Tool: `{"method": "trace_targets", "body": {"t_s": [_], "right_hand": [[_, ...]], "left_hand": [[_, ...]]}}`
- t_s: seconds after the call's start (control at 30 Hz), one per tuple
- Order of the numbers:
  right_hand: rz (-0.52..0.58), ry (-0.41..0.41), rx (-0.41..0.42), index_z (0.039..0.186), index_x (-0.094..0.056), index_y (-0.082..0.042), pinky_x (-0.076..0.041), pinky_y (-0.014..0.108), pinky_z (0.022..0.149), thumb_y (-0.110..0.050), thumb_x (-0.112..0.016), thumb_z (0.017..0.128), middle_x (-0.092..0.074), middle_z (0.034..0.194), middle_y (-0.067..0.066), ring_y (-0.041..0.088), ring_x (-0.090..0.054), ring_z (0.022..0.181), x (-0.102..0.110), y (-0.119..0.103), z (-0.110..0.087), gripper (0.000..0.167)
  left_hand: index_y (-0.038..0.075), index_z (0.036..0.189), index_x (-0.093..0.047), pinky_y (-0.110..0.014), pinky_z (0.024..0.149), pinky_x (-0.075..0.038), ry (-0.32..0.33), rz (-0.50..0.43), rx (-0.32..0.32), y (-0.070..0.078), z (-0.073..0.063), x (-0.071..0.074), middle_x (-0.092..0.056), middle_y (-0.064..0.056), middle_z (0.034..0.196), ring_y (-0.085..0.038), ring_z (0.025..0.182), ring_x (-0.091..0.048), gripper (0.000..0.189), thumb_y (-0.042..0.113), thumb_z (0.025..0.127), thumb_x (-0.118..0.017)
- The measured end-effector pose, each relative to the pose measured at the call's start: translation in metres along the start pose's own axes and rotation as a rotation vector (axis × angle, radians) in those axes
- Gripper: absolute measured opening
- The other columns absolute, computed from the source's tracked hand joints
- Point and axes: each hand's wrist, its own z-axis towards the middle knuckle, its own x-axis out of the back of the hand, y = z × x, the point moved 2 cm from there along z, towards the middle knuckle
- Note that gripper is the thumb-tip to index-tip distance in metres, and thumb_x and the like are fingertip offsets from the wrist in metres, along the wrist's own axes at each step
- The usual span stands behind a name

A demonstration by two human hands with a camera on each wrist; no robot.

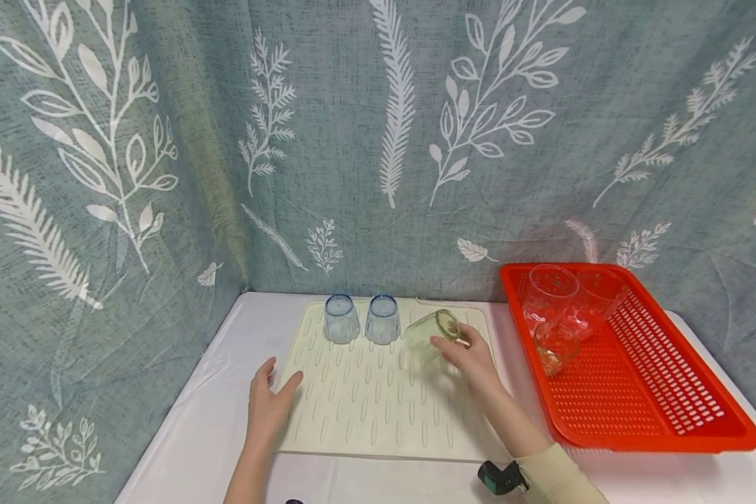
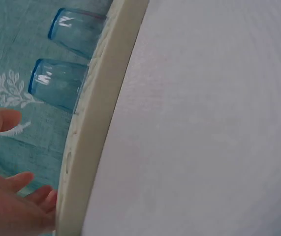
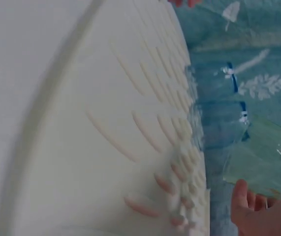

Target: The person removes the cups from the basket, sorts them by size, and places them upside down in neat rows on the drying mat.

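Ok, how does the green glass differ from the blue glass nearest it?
The green glass is tilted, while that blue glass stands straight. The right hand holds the green glass; no hand touches the blue glass, which sits on the mat. Both are see-through, with a darker ring at one end.

Muted teal textured-fabric curtain hangs behind flat white table and along its left and right sides; white feather print, narrow white sprig print rise behind table, small white single-leaf print lower, nearer tabletop.
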Motion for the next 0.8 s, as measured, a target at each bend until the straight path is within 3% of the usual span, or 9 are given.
{"method": "trace_targets", "body": {"t_s": [0.23,0.47,0.6,0.8], "right_hand": [[-0.212,0.08,0.045,0.135,-0.049,-0.003,-0.048,0.031,0.078,-0.025,-0.078,0.081,-0.056,0.118,0.016,0.026,-0.054,0.104,-0.002,-0.005,0.017,0.065],[-0.381,0.125,0.151,0.132,-0.052,-0.001,-0.048,0.041,0.083,-0.024,-0.081,0.078,-0.057,0.12,0.017,0.031,-0.054,0.106,-0.008,-0.007,0.033,0.065],[-0.455,0.127,0.216,0.128,-0.055,0.001,-0.047,0.044,0.084,-0.022,-0.082,0.077,-0.058,0.118,0.018,0.032,-0.055,0.104,-0.013,-0.008,0.042,0.062],[-0.485,0.101,0.23,0.128,-0.056,0.002,-0.047,0.045,0.087,-0.022,-0.082,0.076,-0.058,0.118,0.019,0.033,-0.055,0.106,-0.019,-0.009,0.051,0.063]], "left_hand": [[-0.004,0.153,-0.013,-0.058,0.113,-0.016,-0.085,-0.064,0.065,-0.008,0.005,-0.002,-0.023,-0.03,0.152,-0.046,0.14,-0.019,0.08,0.03,0.097,-0.059],[-0.004,0.153,-0.014,-0.059,0.114,-0.015,-0.105,-0.068,0.097,-0.009,0.006,-0.001,-0.023,-0.03,0.152,-0.046,0.141,-0.018,0.079,0.031,0.097,-0.057],[-0.004,0.153,-0.015,-0.058,0.114,-0.016,-0.112,-0.076,0.089,-0.01,0.005,0.001,-0.023,-0.029,0.152,-0.045,0.14,-0.019,0.078,0.03,0.097,-0.057],[-0.003,0.153,-0.016,-0.059,0.113,-0.017,-0.123,-0.08,0.079,-0.009,0.004,0.001,-0.024,-0.028,0.152,-0.045,0.14,-0.019,0.077,0.031,0.097,-0.057]]}}
